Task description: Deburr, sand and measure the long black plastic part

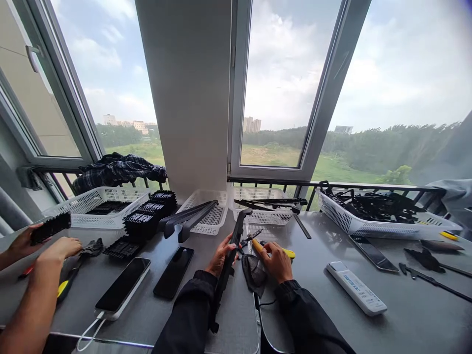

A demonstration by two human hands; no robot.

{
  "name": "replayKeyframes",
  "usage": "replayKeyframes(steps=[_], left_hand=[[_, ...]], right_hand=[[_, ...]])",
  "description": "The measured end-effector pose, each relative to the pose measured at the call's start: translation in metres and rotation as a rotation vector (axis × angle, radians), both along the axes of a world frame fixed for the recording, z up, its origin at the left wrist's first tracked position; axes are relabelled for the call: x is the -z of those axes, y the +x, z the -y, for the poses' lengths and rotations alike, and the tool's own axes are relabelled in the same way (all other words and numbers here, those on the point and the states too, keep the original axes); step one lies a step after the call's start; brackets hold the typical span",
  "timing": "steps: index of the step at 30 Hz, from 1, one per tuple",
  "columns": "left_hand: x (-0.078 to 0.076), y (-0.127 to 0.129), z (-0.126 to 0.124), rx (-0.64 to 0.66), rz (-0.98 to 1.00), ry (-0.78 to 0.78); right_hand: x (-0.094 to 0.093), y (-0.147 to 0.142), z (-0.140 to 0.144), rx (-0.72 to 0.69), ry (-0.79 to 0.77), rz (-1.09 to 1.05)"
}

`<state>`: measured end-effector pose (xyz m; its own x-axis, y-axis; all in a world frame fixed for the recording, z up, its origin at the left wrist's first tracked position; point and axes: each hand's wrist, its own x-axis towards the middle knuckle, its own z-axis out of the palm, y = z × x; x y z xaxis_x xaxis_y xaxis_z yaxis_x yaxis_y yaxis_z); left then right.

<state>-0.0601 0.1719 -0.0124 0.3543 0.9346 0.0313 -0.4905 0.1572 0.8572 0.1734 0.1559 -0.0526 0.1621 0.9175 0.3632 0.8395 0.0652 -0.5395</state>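
Left hand (221, 255) has its grip closed round a long black wiper-style bar (230, 260), about mid-length. The bar's long axis runs near-to-far, its far tip just short of the white baskets, its near end down by my left sleeve. Right hand (277, 261) has its grip closed on yellow-handled pliers (271, 250), lying left-right, nose pointing left at the bar and just beside it. So the bar sits immediately left of the pliers, with the right hand the one nearer the tool end.

A dark cloth (253, 273) lies between my two hands, touching the right one.

Room: two phones (173, 271) left of the bar, apart from it. A white remote (356, 287) sits right of the right hand, with bare counter (313, 305) between. The far basket (206, 209) holds more black bars, close to the bar's tip.

Far left, another person's hands hold a black part (50, 227), well apart from mine.
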Motion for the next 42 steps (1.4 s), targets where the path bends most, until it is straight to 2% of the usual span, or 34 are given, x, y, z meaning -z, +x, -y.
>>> replayKeyframes(steps=[9, 15, 18, 23, 28, 33, 37, 42], left_hand=[[0.003, 0.003, 0.003, 0.064, 0.008, -0.002], [0.013, 0.008, -0.003, 0.027, 0.043, -0.105], [0.018, 0.012, -0.008, 0.007, 0.109, -0.207], [0.014, 0.015, -0.004, -0.017, 0.146, -0.234], [0.012, 0.017, 0.004, -0.075, 0.163, -0.243], [0.008, 0.025, -0.012, -0.093, 0.211, -0.217], [0.009, 0.031, -0.025, -0.078, 0.216, -0.215], [0.021, 0.03, -0.016, 0.033, 0.265, -0.271]], right_hand=[[-0.005, -0.002, 0.005, -0.016, 0.021, -0.087], [-0.006, -0.001, 0.01, -0.047, 0.042, -0.147], [-0.003, 0.002, 0.01, -0.07, 0.037, -0.171], [-0.004, 0.005, 0.014, -0.099, 0.027, -0.248], [-0.02, 0.009, 0.014, -0.156, -0.002, -0.251], [-0.038, 0.044, -0.011, -0.23, -0.099, -0.147], [-0.024, 0.071, -0.026, -0.189, -0.169, -0.088], [-0.003, 0.075, -0.019, -0.186, -0.209, -0.012]])
